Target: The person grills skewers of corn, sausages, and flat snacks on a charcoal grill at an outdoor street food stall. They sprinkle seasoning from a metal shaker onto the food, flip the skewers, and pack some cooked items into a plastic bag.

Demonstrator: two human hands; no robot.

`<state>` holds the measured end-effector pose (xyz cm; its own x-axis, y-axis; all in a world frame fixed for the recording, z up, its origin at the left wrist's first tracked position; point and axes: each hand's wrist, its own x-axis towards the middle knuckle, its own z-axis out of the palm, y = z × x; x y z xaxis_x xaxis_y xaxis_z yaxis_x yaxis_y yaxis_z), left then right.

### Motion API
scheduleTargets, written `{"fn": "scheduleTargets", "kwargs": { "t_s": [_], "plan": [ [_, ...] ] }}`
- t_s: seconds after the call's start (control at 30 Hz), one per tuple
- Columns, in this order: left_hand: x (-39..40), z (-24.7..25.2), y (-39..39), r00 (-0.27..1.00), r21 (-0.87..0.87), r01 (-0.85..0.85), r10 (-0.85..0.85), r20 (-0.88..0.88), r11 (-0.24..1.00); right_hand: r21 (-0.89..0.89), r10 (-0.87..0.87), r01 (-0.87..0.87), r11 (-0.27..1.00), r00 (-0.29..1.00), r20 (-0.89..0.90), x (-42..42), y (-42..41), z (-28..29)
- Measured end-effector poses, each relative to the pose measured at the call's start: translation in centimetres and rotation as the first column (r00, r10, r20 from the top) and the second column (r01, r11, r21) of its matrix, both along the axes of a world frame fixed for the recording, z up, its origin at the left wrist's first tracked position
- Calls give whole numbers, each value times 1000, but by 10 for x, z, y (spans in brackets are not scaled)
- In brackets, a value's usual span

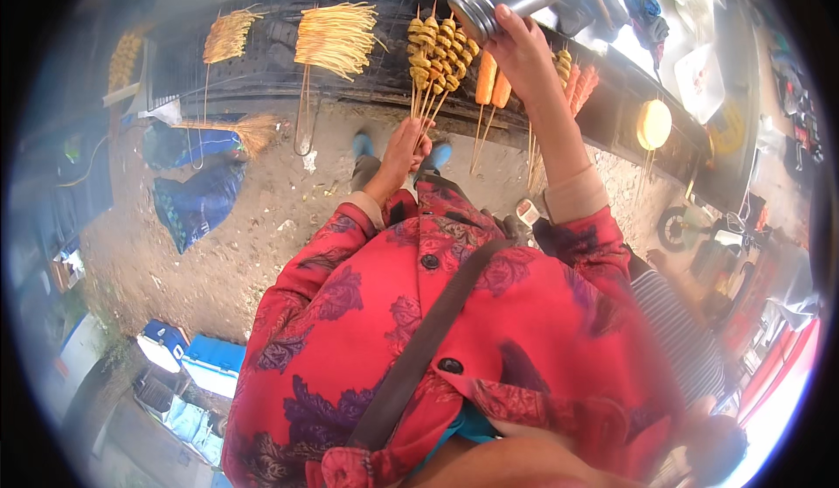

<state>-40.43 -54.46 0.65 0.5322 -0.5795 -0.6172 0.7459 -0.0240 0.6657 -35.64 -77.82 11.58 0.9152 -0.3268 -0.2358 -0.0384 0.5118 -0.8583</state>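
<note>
Several wooden skewers of sliced, browned food lie fanned over the long dark grill. My left hand grips the lower ends of their sticks. In my right hand is a metal shaker can, tilted on its side above the right part of that bunch. What comes out of the can, if anything, cannot be seen. Just under my right wrist, two orange sausages on sticks rest on the grill, partly hidden by the hand.
Enoki mushrooms on wire holders and a smaller mushroom bunch lie leftward on the grill. Pink skewers and a round yellow piece lie rightward. A straw broom and blue bag are on the ground. A person in stripes is close behind right.
</note>
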Motion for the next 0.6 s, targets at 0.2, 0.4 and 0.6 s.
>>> {"fn": "scheduleTargets", "kwargs": {
  "t_s": [0.2, 0.4, 0.6],
  "plan": [
    [-2, 1, 0, 999, -10, 32, -32, 8, 999, -30, -27, 28, 999, 999, 37, -16, -5, 2],
    [-2, 6, -2, 999, 15, 0, -1, 35, 1000, -130, -85, 87, 988, 996, 27, -1, -6, -9],
    [-8, 5, -8, 974, 79, -118, 100, 206, 990, -175, -94, 84, 981, 994, -53, -12, -8, -19]
  ]
}}
